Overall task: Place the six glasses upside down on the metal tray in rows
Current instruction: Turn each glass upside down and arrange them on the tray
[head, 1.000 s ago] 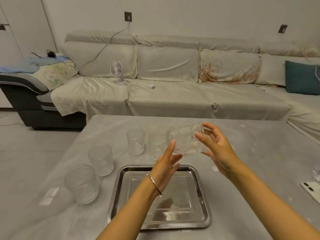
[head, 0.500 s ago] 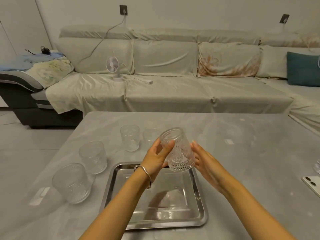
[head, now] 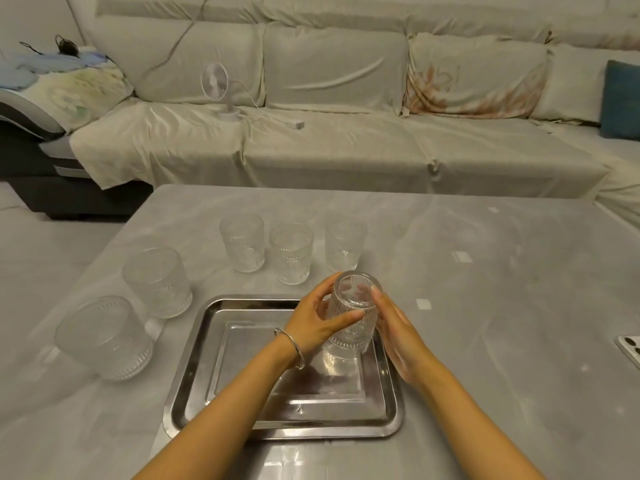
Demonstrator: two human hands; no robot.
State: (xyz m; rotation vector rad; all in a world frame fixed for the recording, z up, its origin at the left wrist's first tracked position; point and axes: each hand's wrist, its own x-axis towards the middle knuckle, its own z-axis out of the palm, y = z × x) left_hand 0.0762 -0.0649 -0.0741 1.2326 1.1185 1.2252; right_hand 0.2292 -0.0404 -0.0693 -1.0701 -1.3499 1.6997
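Note:
A ribbed clear glass stands upside down at the far right corner of the metal tray. My left hand grips its left side, thumb and fingers curled round it. My right hand lies against its right side with fingers nearly straight. Three upright glasses stand beyond the tray: one, one and one. Two more upright glasses, one and one, stand left of the tray.
The grey table has its left edge close to the two left glasses. A white phone lies at the right edge. Behind the table runs a covered sofa with a small fan on it.
The glass was turned from lying sideways to bottom up and lowered onto the tray's far right corner. Both hands came down with it.

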